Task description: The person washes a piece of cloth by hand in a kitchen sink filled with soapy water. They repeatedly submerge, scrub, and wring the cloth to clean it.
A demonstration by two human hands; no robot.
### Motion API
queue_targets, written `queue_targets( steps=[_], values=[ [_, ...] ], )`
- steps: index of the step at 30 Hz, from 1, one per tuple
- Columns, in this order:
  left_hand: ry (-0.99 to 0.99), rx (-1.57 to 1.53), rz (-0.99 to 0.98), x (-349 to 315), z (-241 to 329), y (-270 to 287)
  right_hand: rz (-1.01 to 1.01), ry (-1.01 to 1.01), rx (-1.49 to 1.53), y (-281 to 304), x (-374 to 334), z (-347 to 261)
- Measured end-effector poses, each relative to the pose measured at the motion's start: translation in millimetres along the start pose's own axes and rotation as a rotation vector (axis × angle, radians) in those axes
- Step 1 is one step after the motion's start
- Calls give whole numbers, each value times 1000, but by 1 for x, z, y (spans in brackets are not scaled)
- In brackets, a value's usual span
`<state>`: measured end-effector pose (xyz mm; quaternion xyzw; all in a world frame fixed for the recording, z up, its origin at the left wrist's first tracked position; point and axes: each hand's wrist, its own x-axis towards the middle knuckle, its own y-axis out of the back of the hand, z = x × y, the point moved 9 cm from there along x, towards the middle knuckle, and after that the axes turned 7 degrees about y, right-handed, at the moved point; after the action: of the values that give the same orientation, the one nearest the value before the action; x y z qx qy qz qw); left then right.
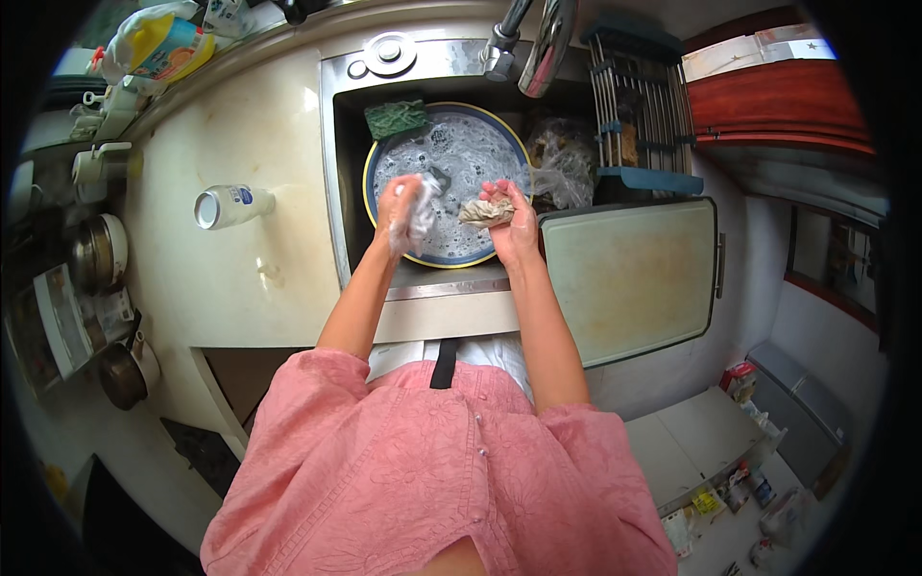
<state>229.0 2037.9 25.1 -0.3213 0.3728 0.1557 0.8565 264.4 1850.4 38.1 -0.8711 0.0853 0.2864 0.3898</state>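
A round basin (434, 259) with a blue and yellow rim sits in the metal sink, full of foamy water. Over its left side, my left hand (395, 205) is closed on a wet white cloth (420, 213) covered in suds. My right hand (520, 223) is turned palm up over the basin's right side. A crumpled beige cloth (484, 212) lies in it, with the fingers curled behind. A small dark patch (438, 180) shows in the foam between the hands; I cannot make out what it is.
A green scouring pad (396, 119) rests by the basin's far left rim. The faucet (501, 53) hangs above the far side. Clear plastic bags (564, 163) fill the sink's right. A white bottle (230, 206) lies left; a cutting board (629, 274) and dish rack (642, 106) stand right.
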Motion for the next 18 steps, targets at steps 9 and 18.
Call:
queue_targets(
  steps=[9,18],
  values=[
    [63,424,-175,-25,0,-38,-69,125,-260,-32,-10,-12],
    [4,146,-108,-18,-7,-31,-42,365,-717,-36,-33,-22]
  ],
)
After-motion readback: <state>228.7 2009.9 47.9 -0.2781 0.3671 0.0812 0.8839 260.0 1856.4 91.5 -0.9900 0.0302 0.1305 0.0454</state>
